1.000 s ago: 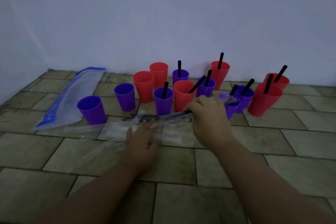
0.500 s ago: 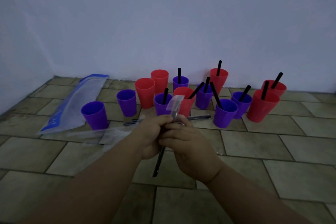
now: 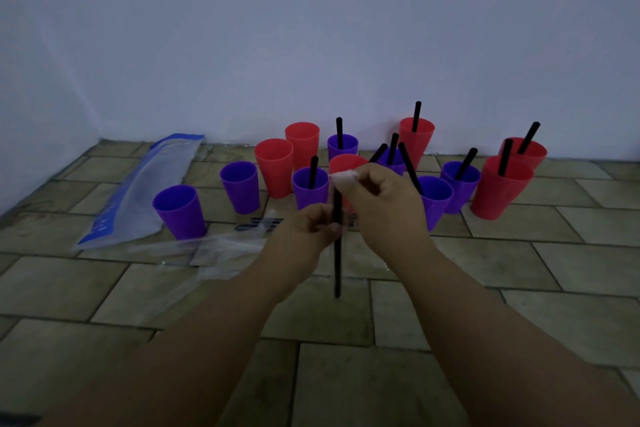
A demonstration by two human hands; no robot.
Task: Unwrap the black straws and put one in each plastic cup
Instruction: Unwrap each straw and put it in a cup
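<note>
and both hands were up over the tiled floor (image 3: pixel 450 322), sharing one black straw (image 3: pixel 336 270) between them. the left hand (image 3: pixel 310 230) had thumb and fingers pinched on the shaft, holding the straw close to upright, its lower end hanging free above the tiles. the right hand (image 3: pixel 382 199) sat just above and to the right, fingers curled, nipping the crumpled top of the clear wrapper (image 3: pixel 343 178) at the straw's upper end. so the straw was in the air in front of the cups, not in any of them

behind the hands the cups stood grouped near the pale wall (image 3: pixel 311 28). four had no straw: the far-left purple cup (image 3: pixel 180 210), the second purple cup (image 3: pixel 240 187) beside it, then the front red cup (image 3: pixel 275 166) with the back red cup (image 3: pixel 302 144) close behind. to their right, straws poked up from the others, among them the near purple cup (image 3: pixel 309 189) just behind the left hand and the big red cup (image 3: pixel 502 184) out on the right. a red cup behind the right hand was mostly hidden, and which straw sat in it i could not tell

down on the left lay a blue-edged bag (image 3: pixel 138 191), flat. loose wrappers (image 3: pixel 207 246) were strewn on the tiles by the left forearm, and a few wrapped straws (image 3: pixel 258 225) lay just left of the left hand, partly hidden
</note>
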